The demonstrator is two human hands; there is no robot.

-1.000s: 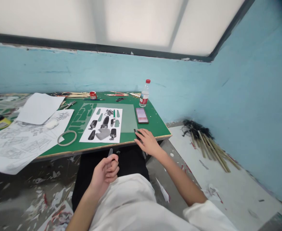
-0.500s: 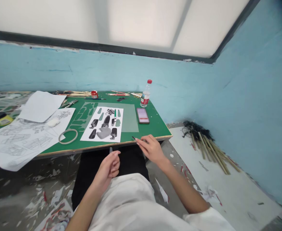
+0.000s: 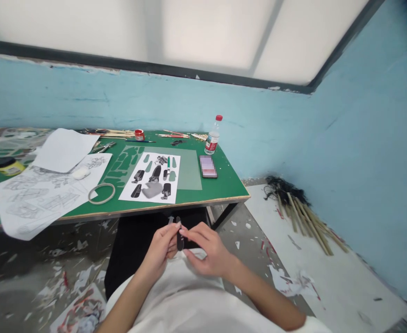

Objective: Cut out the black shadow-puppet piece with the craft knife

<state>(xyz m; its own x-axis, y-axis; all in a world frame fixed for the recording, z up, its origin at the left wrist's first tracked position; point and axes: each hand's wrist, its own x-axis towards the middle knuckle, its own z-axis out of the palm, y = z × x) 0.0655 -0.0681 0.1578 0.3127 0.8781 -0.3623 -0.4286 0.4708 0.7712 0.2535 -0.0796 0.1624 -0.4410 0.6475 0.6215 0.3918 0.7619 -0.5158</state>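
Observation:
Both my hands meet over my lap, below the front edge of the green table. My left hand is closed, pinching a small grey cut-out piece between its fingertips. My right hand holds a thin black tool upright, right against the left fingertips. On the table ahead lies a white printed sheet with black and grey shapes, next to a pale translucent sheet.
A water bottle and a phone stand at the table's right end. A tape ring, sketches, a red jar and tools lie to the left. Bamboo sticks and paper scraps litter the floor.
My right hand took the black tool from the table's front edge and drew it back to my lap. My left hand rose slightly to meet it.

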